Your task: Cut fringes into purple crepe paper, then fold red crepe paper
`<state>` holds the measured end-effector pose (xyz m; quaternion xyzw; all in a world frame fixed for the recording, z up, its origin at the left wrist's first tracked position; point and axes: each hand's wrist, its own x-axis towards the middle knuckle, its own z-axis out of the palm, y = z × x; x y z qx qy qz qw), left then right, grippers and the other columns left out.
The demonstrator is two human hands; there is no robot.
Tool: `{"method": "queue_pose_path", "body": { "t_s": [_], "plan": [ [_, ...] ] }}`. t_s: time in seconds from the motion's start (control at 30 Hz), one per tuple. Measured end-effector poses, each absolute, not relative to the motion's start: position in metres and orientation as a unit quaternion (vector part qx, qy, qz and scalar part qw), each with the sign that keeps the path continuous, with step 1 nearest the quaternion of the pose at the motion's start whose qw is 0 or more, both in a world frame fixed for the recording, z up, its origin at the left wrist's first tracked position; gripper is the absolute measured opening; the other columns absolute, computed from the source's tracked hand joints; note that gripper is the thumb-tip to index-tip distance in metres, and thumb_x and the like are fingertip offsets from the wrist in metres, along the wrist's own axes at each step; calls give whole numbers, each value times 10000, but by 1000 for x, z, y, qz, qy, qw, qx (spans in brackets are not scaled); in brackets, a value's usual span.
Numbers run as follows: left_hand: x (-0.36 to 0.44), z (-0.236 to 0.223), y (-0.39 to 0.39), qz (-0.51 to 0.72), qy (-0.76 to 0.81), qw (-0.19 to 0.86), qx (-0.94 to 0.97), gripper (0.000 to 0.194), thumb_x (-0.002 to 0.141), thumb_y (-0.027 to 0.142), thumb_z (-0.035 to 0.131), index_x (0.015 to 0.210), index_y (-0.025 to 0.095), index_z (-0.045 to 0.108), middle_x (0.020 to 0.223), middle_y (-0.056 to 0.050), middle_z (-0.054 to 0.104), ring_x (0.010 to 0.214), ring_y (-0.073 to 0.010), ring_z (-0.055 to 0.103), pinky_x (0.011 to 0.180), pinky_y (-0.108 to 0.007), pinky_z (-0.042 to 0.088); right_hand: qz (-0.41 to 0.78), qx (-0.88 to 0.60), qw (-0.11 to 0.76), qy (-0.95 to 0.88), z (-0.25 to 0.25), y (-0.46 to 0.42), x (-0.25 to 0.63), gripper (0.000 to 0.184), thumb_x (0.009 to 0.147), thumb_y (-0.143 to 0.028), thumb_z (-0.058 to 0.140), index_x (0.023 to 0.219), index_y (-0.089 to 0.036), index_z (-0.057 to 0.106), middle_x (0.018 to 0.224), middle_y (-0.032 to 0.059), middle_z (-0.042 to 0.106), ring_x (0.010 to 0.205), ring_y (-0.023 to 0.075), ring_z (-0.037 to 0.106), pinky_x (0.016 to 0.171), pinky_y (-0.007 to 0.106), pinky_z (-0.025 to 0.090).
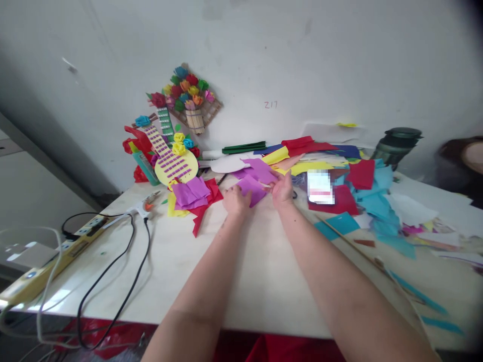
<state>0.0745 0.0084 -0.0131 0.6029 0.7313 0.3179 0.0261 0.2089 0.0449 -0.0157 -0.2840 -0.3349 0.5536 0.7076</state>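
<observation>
A sheet of purple crepe paper (pixel 254 192) is between my hands, just above or on the table. My left hand (pixel 237 201) has its bent fingers at the sheet's left edge. On the other side, my right hand (pixel 282 191) grips near the right edge with its fingertips, thumb pointing up. More purple paper (pixel 260 171) lies just behind. Folded purple pieces (pixel 191 193) rest over red paper (pixel 214 192) to the left of my left hand. A phone (pixel 320 187) with a lit, blurred screen stands right of my right hand.
At the left are a glue gun (pixel 145 207) with its black cord, a yellow power strip (pixel 53 264) and a glue bottle (pixel 144 163). A paper guitar (pixel 176 166) leans behind. Blue paper scraps (pixel 381 201), a thin stick (pixel 350 244) and a dark bottle (pixel 396 146) are at right.
</observation>
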Motion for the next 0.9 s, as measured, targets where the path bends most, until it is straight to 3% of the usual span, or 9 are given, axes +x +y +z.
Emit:
{"method": "queue_pose_path", "body": {
  "t_s": [0.13,0.27,0.57,0.9],
  "plan": [
    [88,-19,7,282,682,-4,674,486,698,496,594,1022,134,599,1072,-168,576,1080,-302,463,877,-374,361,548,-287,712,-333,-16,46,204,579,738,-711,361,916,-204,578,770,40,597,630,149,571,519,271,491],
    [84,-22,12,240,668,20,705,302,704,336,606,925,133,644,1021,-163,600,1014,-288,506,848,-367,381,556,-283,717,-311,-17,48,202,472,730,-622,475,895,-195,591,820,30,617,658,133,581,515,239,468],
    [61,-25,17,383,648,185,632,37,635,189,661,669,174,664,712,-47,653,727,-187,595,730,-301,444,535,-286,748,-269,-12,54,209,384,679,-423,564,978,-184,585,877,28,645,723,137,601,540,220,449],
    [53,-24,14,408,615,244,629,35,629,170,629,653,168,654,692,-26,652,705,-169,594,707,-274,441,470,-360,731,-339,-30,60,203,711,500,-104,646,1165,-260,450,953,-14,592,767,116,585,673,244,494]
  ]
}}
